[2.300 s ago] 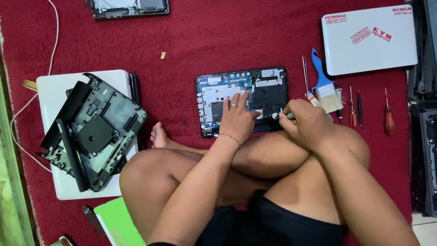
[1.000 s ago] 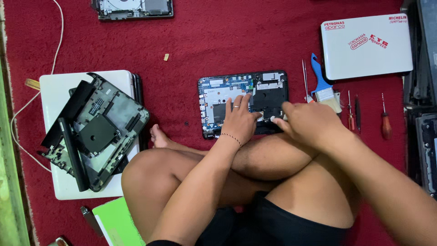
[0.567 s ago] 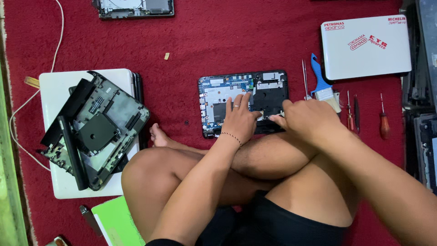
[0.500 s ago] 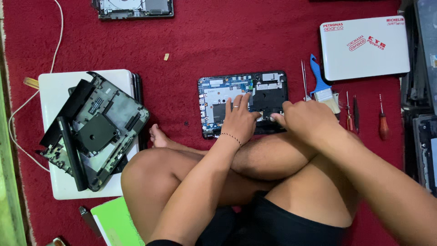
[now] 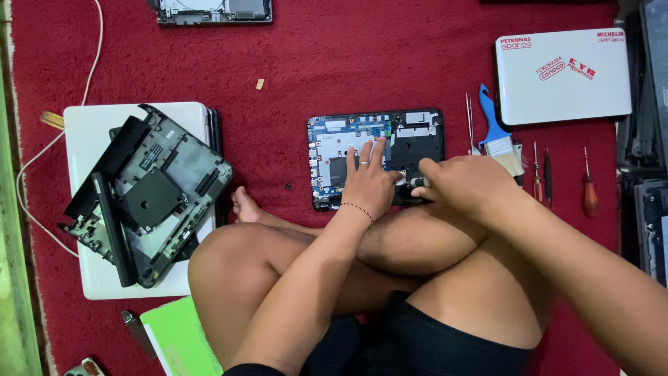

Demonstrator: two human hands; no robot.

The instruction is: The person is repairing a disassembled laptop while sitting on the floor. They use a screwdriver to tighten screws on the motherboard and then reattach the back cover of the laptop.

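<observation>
Laptop base: opened laptop base (image 5: 376,157) lay on the red carpet (image 5: 313,69) at centre frame, circuit board exposed, just beyond the person's crossed legs.
Long axis: ran left to right across the frame, its near edge against the shins.
Left hand: left hand (image 5: 369,181) lay flat on the board's middle, fingers spread and extended toward the top of the frame, gripping nothing.
Right hand: right hand (image 5: 463,184) was curled at the base's lower right corner around a small tool or part; too blurred to tell which, or how tightly the fingers were closed.
Nearer hand: both touched the base; the right covered the corner, the left sat just beside it.
Right of frame: blue-handled brush (image 5: 497,136), tweezers (image 5: 470,122), screwdrivers (image 5: 589,188), white laptop lid (image 5: 563,80).
Left of frame: dismantled black chassis (image 5: 149,195) tilted on a white laptop (image 5: 90,132).
Lower left: green book (image 5: 184,334).
</observation>
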